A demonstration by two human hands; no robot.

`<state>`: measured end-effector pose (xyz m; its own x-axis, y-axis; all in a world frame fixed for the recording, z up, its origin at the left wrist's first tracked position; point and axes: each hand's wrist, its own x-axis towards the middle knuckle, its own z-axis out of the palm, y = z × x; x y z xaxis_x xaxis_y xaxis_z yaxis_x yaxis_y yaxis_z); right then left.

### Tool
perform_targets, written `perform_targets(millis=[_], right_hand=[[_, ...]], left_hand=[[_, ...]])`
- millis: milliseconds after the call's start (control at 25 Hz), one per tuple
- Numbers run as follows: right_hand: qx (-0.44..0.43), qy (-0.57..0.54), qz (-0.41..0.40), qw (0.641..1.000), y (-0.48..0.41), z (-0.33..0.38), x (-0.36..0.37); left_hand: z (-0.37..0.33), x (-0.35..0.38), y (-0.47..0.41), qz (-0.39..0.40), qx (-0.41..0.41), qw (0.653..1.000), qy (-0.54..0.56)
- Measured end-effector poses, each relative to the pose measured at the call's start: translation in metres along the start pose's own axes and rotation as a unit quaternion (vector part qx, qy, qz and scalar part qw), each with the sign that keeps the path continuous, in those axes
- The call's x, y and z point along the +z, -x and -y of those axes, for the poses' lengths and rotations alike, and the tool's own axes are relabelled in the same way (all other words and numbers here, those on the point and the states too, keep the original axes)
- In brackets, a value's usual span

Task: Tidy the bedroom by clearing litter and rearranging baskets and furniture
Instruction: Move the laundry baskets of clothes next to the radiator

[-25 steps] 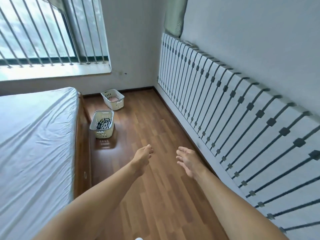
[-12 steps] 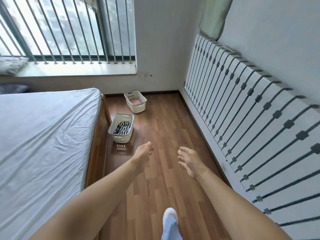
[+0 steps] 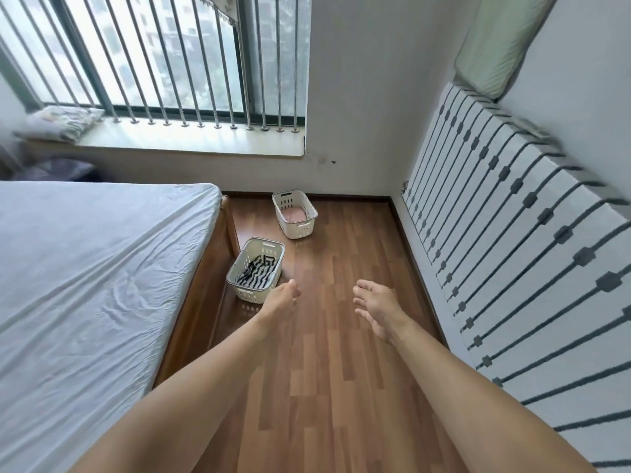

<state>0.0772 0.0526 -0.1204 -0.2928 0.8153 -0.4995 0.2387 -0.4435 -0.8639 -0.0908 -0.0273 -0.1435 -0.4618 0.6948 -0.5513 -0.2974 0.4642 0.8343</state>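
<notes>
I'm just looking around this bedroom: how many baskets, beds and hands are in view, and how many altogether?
Baskets: 2, the near basket and the far basket
Beds: 1, the bed
Hands: 2, the left hand and the right hand
Total: 5

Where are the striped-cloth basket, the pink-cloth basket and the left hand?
striped-cloth basket [image 3: 246,294], head view, front wall.
pink-cloth basket [image 3: 299,230], head view, front wall.
left hand [image 3: 278,302], head view, back of hand.
</notes>
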Motion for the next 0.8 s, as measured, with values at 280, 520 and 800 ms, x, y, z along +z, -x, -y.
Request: perform_targets(millis=[280,520,800], right_hand=[[0.045,0.016,0.063,0.997,-0.091,0.029,0.079],[0.062,0.024,0.064,0.996,-0.184,0.064,0.156],[0.092,0.025,0.077,0.992,-0.271,0.099,0.238]], left_hand=[[-0.03,-0.05,-0.093,-0.065,-0.045,0.995,0.056],[-0.08,-0.106,-0.194,-0.074,-0.062,0.994,0.046],[-0.123,-0.17,-0.294,-0.073,-0.076,0.993,0.053]])
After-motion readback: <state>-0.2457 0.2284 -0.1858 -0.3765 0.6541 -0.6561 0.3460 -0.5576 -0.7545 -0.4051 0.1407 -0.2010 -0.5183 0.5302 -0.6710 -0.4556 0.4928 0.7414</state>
